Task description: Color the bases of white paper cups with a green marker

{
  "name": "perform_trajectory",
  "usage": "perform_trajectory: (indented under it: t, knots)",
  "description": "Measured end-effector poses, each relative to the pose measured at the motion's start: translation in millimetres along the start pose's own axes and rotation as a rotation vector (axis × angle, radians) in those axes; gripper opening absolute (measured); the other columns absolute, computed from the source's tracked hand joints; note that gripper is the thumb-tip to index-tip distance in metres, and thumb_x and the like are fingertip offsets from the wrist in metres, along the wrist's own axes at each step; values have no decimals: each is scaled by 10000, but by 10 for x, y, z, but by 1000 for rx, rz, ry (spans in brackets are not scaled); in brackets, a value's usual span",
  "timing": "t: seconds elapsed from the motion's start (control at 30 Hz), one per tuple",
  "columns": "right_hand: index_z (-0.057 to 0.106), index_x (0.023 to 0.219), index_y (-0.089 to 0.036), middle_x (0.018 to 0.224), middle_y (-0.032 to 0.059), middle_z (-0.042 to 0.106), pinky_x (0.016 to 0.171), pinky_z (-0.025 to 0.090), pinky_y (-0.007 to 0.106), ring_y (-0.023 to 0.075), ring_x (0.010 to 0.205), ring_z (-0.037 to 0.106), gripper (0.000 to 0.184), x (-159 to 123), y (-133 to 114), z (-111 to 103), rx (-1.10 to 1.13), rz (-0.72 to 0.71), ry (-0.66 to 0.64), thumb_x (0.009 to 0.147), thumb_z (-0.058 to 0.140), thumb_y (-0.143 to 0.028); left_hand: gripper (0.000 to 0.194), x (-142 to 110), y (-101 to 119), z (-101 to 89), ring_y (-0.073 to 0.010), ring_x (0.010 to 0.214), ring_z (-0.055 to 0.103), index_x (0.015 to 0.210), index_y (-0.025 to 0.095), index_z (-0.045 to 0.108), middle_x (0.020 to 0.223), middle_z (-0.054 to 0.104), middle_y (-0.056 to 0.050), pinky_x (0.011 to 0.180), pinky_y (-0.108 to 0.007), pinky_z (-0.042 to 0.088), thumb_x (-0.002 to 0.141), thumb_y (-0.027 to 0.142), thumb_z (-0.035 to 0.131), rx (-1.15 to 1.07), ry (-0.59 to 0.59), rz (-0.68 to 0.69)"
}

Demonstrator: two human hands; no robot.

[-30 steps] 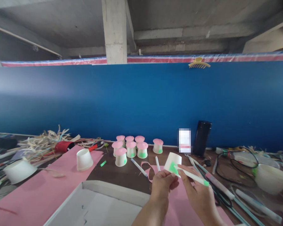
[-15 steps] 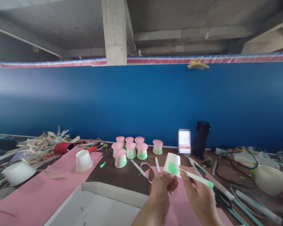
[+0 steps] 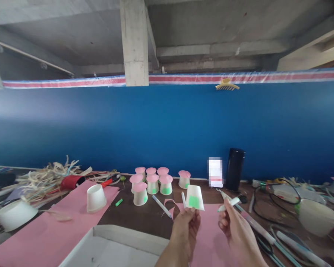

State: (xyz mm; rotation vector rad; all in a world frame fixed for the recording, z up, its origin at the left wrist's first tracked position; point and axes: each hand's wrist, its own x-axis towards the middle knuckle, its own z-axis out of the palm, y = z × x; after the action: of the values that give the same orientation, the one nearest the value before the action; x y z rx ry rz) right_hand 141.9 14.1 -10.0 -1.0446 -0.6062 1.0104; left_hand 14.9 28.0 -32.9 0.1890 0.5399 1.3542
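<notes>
The white cup (image 3: 194, 193) rises above the left fingers (image 3: 187, 214), which pinch its lower edge. The right fingers (image 3: 230, 212) grip a marker (image 3: 233, 201).

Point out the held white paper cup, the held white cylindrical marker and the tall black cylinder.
Held white paper cup (image 3: 195, 198), head view: green patch on its side.
Held white cylindrical marker (image 3: 235, 201), head view: exposed barrel.
Tall black cylinder (image 3: 235, 169), head view: middle of its side.

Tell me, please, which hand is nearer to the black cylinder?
Right. The right hand is in front of the black cylinder; the left hand is farther off, to its front left.
</notes>
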Motion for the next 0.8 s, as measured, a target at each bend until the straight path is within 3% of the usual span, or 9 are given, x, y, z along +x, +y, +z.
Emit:
perform_trajectory:
  t: [0.37,0.8]
  knots:
    - [522,697,-171,498,-69,458,375,306,174,43,397,370,394,-6,60,17,3,81,-51,605,730,-493,102,-28,64,41,-77,652,608,672,108,637,676,608,-22,685,-171,537,657,58,724,117,-106,99]
    - [523,695,-167,504,-72,446,392,304,172,42,409,362,390,21,139,6,21,113,-106,645,700,-511,114,-34,63,50,-72,630,596,655,107,623,651,596,-10,673,-171,527,654,44,718,93,-97,81]
